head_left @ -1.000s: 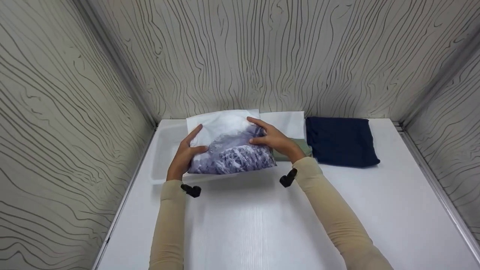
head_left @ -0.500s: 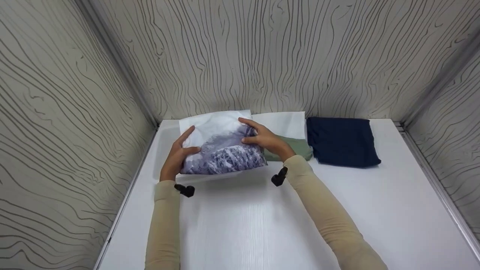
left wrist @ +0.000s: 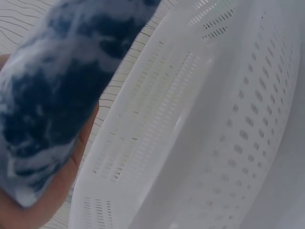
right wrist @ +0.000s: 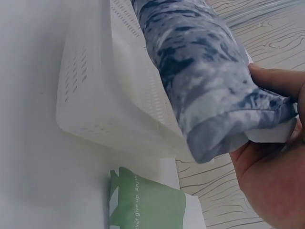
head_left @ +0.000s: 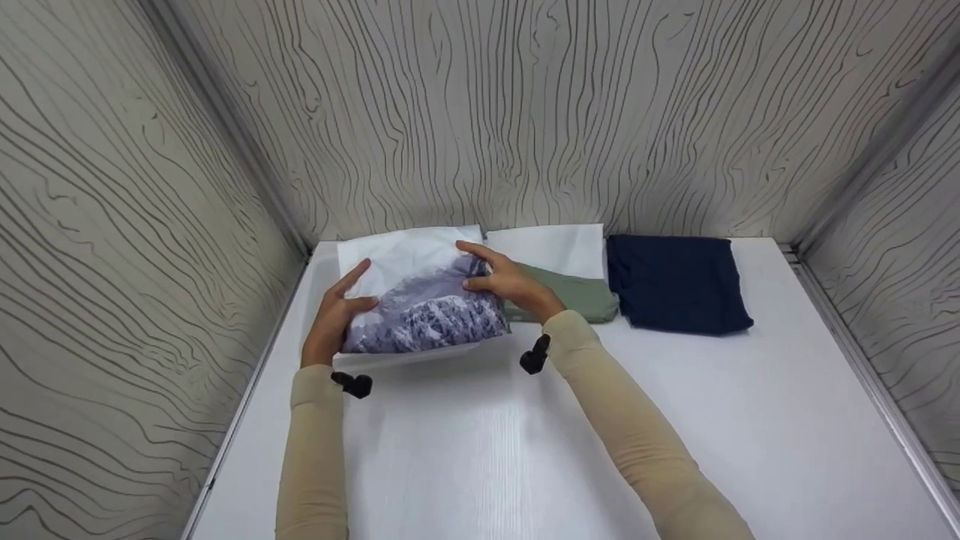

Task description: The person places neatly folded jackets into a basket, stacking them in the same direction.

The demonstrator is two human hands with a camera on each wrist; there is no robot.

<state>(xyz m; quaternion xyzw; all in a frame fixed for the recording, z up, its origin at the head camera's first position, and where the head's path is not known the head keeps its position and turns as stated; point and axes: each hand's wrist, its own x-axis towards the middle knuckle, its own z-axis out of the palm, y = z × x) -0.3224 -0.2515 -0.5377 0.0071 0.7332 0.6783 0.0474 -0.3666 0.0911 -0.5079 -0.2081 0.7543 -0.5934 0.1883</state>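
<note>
1. Head view: before you spreads the white desk (head_left: 450, 450).
2. On your left, toward its back, stands the perforated white basket (left wrist: 262, 95).
3. Over that, you hold the folded white-and-purple cloth (head_left: 427, 300).
4. At right lies the folded navy cloth (head_left: 675, 285); beside it, the green-and-white cloth (head_left: 574, 296).
5. Your left hand (head_left: 328, 319) and right hand (head_left: 517, 285) grip opposite sides, fingers (head_left: 352, 277) partly spread around the held cloth.

Table (head_left: 450, 465): basket (right wrist: 95, 105), cloths (head_left: 679, 285) (seemingly folded).
</note>
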